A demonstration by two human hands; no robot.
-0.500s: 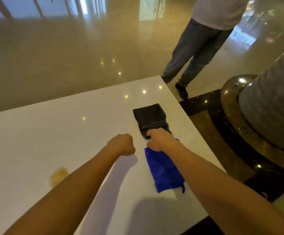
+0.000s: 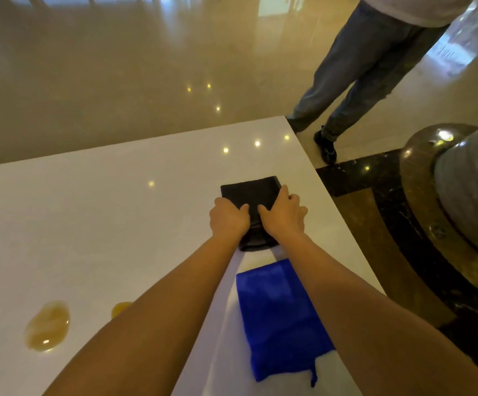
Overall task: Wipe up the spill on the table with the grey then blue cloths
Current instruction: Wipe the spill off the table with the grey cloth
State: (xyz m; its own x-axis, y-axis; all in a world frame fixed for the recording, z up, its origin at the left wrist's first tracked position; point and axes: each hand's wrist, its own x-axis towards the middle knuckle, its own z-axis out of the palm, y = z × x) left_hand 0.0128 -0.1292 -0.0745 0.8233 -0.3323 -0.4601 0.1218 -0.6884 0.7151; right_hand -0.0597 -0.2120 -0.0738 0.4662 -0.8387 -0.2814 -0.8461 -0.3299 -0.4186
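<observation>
A folded dark grey cloth lies near the right edge of the white table. My left hand and my right hand both rest on it, fingers curled over its left and right sides. Nearer to me, between my forearms, a blue cloth lies flat on the table. An amber spill pools at the near left, with a smaller patch partly hidden behind my left forearm.
A person in jeans stands on the glossy floor just beyond the table's far right corner. A large stone column base rises to the right of the table edge.
Both hands have moved forward from the cloth's near edge onto the grey cloth and now hold its sides. The view has tilted down, showing more of the spill.
</observation>
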